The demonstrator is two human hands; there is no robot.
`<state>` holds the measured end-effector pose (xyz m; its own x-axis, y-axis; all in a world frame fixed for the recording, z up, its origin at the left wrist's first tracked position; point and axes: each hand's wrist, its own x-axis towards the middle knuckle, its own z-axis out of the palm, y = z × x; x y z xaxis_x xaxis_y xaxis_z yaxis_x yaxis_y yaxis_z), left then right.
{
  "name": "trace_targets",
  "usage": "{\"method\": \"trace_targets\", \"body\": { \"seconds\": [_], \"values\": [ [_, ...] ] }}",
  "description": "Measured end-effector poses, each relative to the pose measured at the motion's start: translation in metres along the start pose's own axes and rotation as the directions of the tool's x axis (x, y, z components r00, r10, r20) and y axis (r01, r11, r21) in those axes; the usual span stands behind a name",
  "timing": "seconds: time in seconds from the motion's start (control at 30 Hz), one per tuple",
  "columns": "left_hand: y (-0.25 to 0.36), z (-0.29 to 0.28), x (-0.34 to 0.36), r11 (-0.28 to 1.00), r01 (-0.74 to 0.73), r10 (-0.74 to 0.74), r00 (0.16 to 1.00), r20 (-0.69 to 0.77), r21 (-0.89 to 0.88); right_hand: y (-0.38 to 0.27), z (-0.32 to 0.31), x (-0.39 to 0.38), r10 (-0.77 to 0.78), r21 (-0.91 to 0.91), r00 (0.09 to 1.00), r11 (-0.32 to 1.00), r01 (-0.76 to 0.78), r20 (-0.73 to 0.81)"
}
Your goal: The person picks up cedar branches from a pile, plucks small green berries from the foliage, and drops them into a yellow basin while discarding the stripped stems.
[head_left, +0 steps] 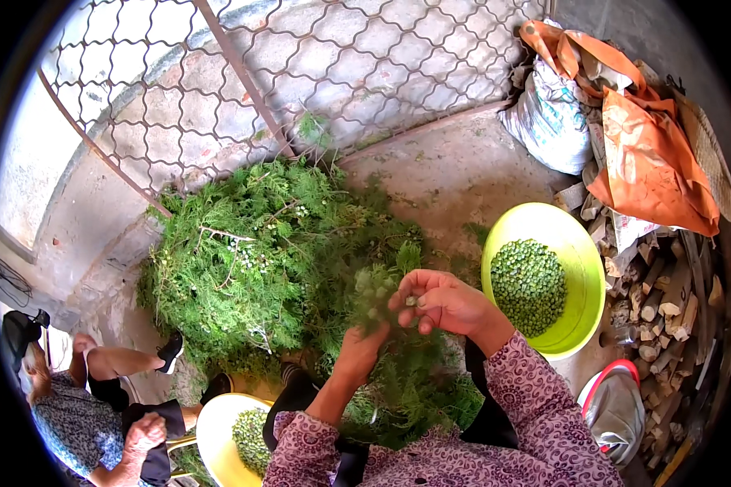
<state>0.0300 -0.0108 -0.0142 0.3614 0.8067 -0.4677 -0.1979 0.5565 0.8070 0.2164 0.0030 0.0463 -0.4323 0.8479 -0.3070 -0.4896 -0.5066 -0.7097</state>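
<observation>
My left hand (359, 354) is closed round a leafy evergreen sprig (375, 290), which is slightly blurred. Beside it, my right hand (451, 305) is closed, with a small green seed cone (412, 301) between thumb and fingers. More evergreen foliage (410, 394) lies over my lap, below my hands. Ahead and to the left is a big heap of cut evergreen branches (244, 252), some bearing pale cones. To the right of my right hand stands a yellow-green basin (583, 312) with many green cones (529, 286) in it.
At the left another person (81, 422) sits near a yellow basin (218, 430) of green cones. A wire-mesh gate (244, 77) runs behind the heap. Stacked firewood (666, 316), an orange bag (654, 162), a white sack (548, 118) and a red-rimmed bag (615, 414) line the right side.
</observation>
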Motion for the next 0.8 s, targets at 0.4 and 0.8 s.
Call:
{"method": "trace_targets", "body": {
  "seconds": [0.4, 0.8],
  "values": [
    [-0.009, -0.007, 0.004, 0.998, -0.051, 0.051, 0.999, 0.003, 0.02, 0.045, 0.006, 0.019, -0.408, -0.827, 0.913, 0.514, 0.227, -0.003],
    [-0.005, -0.007, -0.001, 0.998, -0.039, 0.039, 0.999, -0.004, 0.058, 0.023, -0.001, 0.013, 0.043, -0.612, 0.995, 0.785, -0.091, -0.094]
  ]
}}
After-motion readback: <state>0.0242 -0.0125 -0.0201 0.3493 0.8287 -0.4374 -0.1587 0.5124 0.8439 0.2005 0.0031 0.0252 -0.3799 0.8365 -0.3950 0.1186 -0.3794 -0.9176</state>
